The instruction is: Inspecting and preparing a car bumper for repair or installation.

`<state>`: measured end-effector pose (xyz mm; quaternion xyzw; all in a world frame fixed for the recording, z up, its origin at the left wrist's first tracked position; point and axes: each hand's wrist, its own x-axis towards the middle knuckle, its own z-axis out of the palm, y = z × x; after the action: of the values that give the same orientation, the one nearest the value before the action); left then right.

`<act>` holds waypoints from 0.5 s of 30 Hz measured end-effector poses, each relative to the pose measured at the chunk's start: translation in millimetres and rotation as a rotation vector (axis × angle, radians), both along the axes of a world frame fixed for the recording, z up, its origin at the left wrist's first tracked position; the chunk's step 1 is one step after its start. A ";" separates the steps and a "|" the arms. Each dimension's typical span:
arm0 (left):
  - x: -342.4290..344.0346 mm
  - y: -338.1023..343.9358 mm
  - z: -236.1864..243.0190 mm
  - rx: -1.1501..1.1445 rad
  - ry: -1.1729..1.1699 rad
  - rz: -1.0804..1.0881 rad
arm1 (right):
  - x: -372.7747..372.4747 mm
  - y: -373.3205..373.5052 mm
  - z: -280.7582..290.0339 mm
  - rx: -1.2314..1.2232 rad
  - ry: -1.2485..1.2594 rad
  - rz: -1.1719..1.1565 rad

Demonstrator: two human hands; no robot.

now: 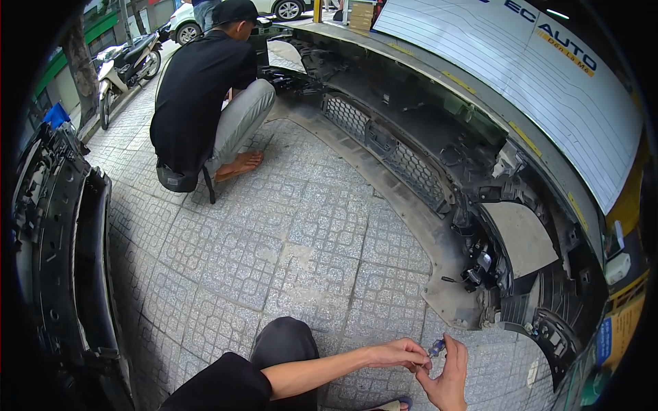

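Observation:
My left hand (396, 355) reaches in from the lower middle, fingers pinched at the lower end of a small dark blue-grey part (436, 347). My right hand (445, 375) closes on the same part from the right, an index finger near its top and the thumb below; its exact shape is too small to make out. Beyond both hands lies a large car bumper (380, 140), inner side showing, with honeycomb grilles, a round opening and a dark fitting with a short cable (480, 264) at its near end.
Another person (199, 103) squats at the upper left beside the bumper. Dark car panels (89, 260) stand along the left edge. Parked scooters (123, 68) and a white car (185, 27) are behind. A white shutter (514, 96) runs along the right. My knee (284, 342) is below, on tiled paving (288, 226).

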<state>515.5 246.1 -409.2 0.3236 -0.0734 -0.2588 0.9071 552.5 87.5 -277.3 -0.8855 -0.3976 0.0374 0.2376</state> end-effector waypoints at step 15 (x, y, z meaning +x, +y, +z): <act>-0.2 1.2 -5.3 0.118 -0.084 0.013 | -2.7 3.0 -5.0 -0.006 0.043 -0.034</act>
<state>515.3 247.3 -414.5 0.3877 -0.0937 -0.2429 0.8843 549.8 90.5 -282.3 -0.8918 -0.3771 0.0534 0.2442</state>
